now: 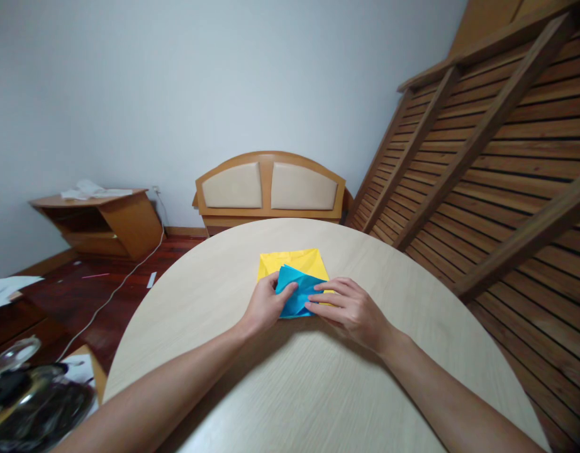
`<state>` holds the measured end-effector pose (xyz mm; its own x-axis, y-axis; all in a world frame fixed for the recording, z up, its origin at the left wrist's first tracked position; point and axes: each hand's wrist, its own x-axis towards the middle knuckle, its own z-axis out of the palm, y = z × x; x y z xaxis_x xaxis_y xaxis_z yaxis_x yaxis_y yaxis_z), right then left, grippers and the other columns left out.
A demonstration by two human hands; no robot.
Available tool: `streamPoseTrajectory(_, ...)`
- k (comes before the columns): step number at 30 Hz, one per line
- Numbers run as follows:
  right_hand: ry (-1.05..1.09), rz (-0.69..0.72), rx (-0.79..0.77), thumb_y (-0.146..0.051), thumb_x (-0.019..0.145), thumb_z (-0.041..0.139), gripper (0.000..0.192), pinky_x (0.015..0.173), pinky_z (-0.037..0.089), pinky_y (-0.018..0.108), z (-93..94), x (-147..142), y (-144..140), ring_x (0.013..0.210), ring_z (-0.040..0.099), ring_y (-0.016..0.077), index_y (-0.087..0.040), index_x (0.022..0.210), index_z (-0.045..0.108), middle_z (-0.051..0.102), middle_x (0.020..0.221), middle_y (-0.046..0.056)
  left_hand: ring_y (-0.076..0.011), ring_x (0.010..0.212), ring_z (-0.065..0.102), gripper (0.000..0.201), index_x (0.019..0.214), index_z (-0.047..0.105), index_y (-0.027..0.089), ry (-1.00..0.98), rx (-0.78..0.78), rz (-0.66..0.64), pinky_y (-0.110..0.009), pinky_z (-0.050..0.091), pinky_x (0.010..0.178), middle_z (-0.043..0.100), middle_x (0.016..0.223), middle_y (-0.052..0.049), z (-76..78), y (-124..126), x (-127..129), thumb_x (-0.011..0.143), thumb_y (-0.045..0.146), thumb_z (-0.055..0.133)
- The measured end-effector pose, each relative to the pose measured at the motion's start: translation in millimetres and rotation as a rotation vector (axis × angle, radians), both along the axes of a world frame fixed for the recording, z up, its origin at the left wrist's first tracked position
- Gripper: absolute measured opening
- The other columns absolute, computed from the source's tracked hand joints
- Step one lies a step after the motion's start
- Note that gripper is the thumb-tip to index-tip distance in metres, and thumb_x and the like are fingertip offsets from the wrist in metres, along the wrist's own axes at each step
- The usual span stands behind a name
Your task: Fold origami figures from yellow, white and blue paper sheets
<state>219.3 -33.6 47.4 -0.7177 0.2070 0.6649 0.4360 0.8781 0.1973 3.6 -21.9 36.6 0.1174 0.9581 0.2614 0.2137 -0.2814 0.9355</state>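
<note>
On the round bench (318,390), left hand (264,306) pinches the blue paper (294,292); right hand (349,308) presses flat on it, over yellow paper (294,261)

My left hand (264,306) covers the near left corner of the blue paper (297,296), and my right hand (351,308) hides its near right edge, so I cannot tell how far the folds run under my fingers (318,307). The blue paper hides the near part of the yellow sheet (294,261). Both my forearms run off the bottom edge. The dark glassy clutter (30,402) at lower left is cropped and too unclear to tell. The surface (271,390) is cut off below.
</note>
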Motion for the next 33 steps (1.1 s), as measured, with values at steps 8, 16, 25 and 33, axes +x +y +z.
streamPoseTrajectory(8, -0.055, 0.049, 0.014, -0.016, 0.097, 0.055, 0.024, 0.079, 0.055, 0.037, 0.4, 4.5, 1.7, 0.099, 0.072, 0.0211, -0.025, 0.113, 0.072, 0.078, 0.103, 0.002, -0.0170, 0.072, 0.060, 0.023, 0.082, 0.066, 0.012, -0.004, -0.030, -0.008, -0.027, 0.048, 0.064, 0.071, 0.084, -0.008, -1.9, 0.4, 0.3, 0.081, 0.035, 0.063)
streamPoseTrajectory(16, -0.038, 0.094, -0.025, -0.014, 0.096, 0.056, 0.026, 0.078, 0.058, 0.036, 3.4, 5.0, 1.2, 0.100, 0.073, 0.0203, -0.026, 0.113, 0.072, 0.078, 0.104, 0.002, -0.0166, 0.070, 0.059, 0.023, 0.081, 0.066, 0.013, -0.015, -0.032, -0.001, -0.027, 0.048, 0.063, 0.070, 0.081, -0.007, -4.6, 2.6, 0.0, 0.080, 0.036, 0.064)
streamPoseTrajectory(25, -0.035, 0.058, -0.061, -0.016, 0.095, 0.058, 0.026, 0.078, 0.060, 0.039, 0.2, 4.5, 3.0, 0.097, 0.072, 0.0216, -0.027, 0.114, 0.072, 0.078, 0.101, 0.002, -0.0164, 0.070, 0.059, 0.025, 0.083, 0.067, 0.012, -0.020, -0.035, -0.003, -0.027, 0.047, 0.062, 0.070, 0.082, -0.007, -5.4, 2.4, 0.0, 0.080, 0.037, 0.064)
streamPoseTrajectory(33, -0.048, 0.068, -0.020, -0.016, 0.096, 0.058, 0.026, 0.076, 0.060, 0.036, 0.9, 6.9, 2.5, 0.098, 0.073, 0.0210, -0.028, 0.114, 0.072, 0.078, 0.102, 0.001, -0.0166, 0.070, 0.060, 0.025, 0.084, 0.068, 0.012, -0.032, -0.051, -0.002, -0.027, 0.048, 0.062, 0.071, 0.082, -0.007, -6.3, 3.1, 0.1, 0.080, 0.036, 0.065)
